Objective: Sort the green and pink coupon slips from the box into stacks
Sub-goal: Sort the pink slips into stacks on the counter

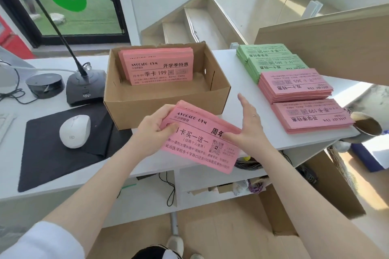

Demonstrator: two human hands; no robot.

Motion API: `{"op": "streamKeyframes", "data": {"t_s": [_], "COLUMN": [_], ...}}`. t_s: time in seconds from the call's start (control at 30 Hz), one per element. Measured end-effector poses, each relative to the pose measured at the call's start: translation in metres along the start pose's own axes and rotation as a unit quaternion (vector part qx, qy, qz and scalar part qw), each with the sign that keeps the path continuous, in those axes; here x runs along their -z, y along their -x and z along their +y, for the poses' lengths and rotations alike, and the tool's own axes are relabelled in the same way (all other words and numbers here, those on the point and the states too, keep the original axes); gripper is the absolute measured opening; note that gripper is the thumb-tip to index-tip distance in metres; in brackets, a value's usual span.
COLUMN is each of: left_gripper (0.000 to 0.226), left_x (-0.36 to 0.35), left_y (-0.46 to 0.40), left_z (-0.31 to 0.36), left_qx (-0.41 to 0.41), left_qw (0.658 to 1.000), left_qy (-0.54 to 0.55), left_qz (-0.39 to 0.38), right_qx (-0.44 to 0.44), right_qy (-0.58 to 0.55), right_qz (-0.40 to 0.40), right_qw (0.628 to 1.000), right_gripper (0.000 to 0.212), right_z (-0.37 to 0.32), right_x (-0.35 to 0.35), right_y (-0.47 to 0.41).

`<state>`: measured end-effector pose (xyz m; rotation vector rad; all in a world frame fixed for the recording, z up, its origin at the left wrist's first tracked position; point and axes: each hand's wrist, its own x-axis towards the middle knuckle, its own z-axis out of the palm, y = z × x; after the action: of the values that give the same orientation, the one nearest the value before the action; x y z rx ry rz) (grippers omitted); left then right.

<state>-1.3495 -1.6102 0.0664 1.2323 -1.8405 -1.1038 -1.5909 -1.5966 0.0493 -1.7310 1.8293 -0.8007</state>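
Note:
My left hand (154, 130) grips the left end of a thick bundle of pink slips (202, 143), held over the desk's front edge just in front of the cardboard box (168, 103). My right hand (245, 126) has straight fingers, its thumb and palm edge against the bundle's right side. Another pink bundle (156, 65) leans against the box's back wall. On the desk to the right lie two green stacks (271, 59) and two pink stacks, one further back (294, 87) and one nearer (311, 118).
A white mouse (74, 131) sits on a black mat (63, 153) at the left. Behind it stand a desk microphone base (86, 88) and a round black device (45, 85). A wooden board (328, 46) overhangs the stacks at the right. A cup (367, 127) stands at the desk's right edge.

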Motion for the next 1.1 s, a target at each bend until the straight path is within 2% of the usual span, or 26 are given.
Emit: {"op": "streamKeyframes", "data": {"t_s": [0.13, 0.2, 0.37, 0.47, 0.53, 0.6, 0.7, 0.8, 0.97, 1.1], "left_gripper": [0.038, 0.032, 0.018, 0.019, 0.015, 0.014, 0.017, 0.018, 0.017, 0.017], "left_x": [0.009, 0.009, -0.008, -0.025, -0.033, -0.041, -0.062, -0.089, -0.141, -0.195], "left_y": [-0.023, -0.037, -0.061, -0.07, -0.074, -0.077, -0.082, -0.093, -0.125, -0.149], "left_z": [0.021, 0.029, 0.043, 0.043, 0.042, 0.04, 0.031, 0.023, 0.029, 0.045], "left_qx": [-0.055, -0.079, -0.133, -0.105, -0.055, 0.004, 0.048, 0.096, 0.195, 0.239], "left_qw": [0.989, 0.977, 0.967, 0.982, 0.995, 0.988, 0.971, 0.956, 0.921, 0.891], "left_qy": [-0.092, -0.138, -0.157, -0.11, -0.013, 0.094, 0.071, 0.103, 0.271, 0.36], "left_qz": [-0.107, -0.145, -0.148, -0.115, -0.084, -0.124, -0.222, -0.257, -0.202, -0.138], "right_qx": [0.093, 0.112, 0.093, 0.066, 0.032, -0.008, -0.082, -0.149, -0.241, -0.287], "right_qy": [-0.057, -0.088, 0.037, 0.095, 0.023, -0.078, -0.229, -0.292, -0.367, -0.375], "right_qz": [-0.032, -0.052, -0.042, -0.025, 0.009, 0.066, 0.152, 0.209, 0.267, 0.273], "right_qw": [0.994, 0.988, 0.994, 0.993, 0.999, 0.995, 0.958, 0.921, 0.858, 0.838], "right_gripper": [0.047, 0.033, 0.013, 0.008, 0.004, 0.008, 0.011, 0.009, 0.024, 0.023], "right_z": [-0.04, -0.054, -0.056, -0.045, -0.031, -0.016, 0.01, 0.044, 0.105, 0.151], "right_x": [0.018, 0.024, 0.034, 0.041, 0.051, 0.062, 0.077, 0.091, 0.128, 0.162], "right_y": [-0.004, -0.006, -0.011, -0.011, -0.009, -0.006, -0.002, -0.001, -0.007, -0.019]}}
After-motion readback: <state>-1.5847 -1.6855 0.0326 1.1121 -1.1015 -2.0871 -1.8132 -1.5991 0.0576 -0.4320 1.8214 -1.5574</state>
